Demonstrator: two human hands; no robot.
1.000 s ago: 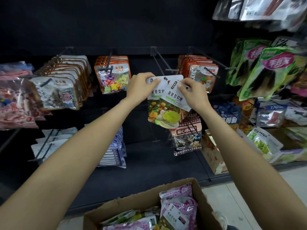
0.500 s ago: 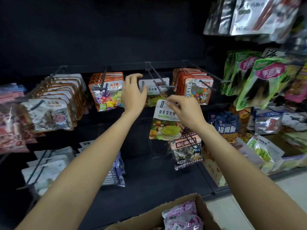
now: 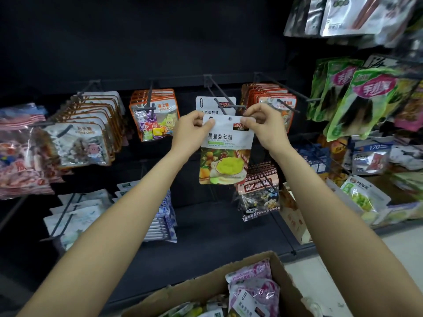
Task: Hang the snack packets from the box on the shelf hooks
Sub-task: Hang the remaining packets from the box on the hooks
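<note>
Item 1: snack packet (image 3: 226, 149), white top with a green-and-yellow fruit picture below. I hold it upright between my two hands, in front of the dark shelf back, at the near end of a shelf hook (image 3: 223, 97). Its punched hole sits in the white top band, just below and near the hook's tip; I cannot tell whether the tip has entered the hole.

Item 2: my left hand (image 3: 193, 131). Thumb and fingers curled, pinching the packet's top left corner. The packet hangs to the right of this hand.

Item 3: my right hand (image 3: 263, 124). Thumb and forefinger pinching the packet's top right corner, other fingers curled behind. The packet hangs to the left of this hand and below it.

Item 4: hung packet (image 3: 215, 105) of the same kind, already on that hook, farther back, directly behind the one I hold.

Item 5: cardboard box (image 3: 201, 291), near bottom edge, open, with pink packets (image 3: 251, 291) and others inside.

Item 6: neighbouring stock. Orange-edged candy packets (image 3: 154, 115) on the hook to the left; a second orange-edged row (image 3: 272, 99) to the right, behind my right hand. Stone candy packets (image 3: 84, 131) farther left. Green packets (image 3: 357, 97) at far right. A dark plum-candy packet (image 3: 258, 193) hangs below my right wrist.
</note>
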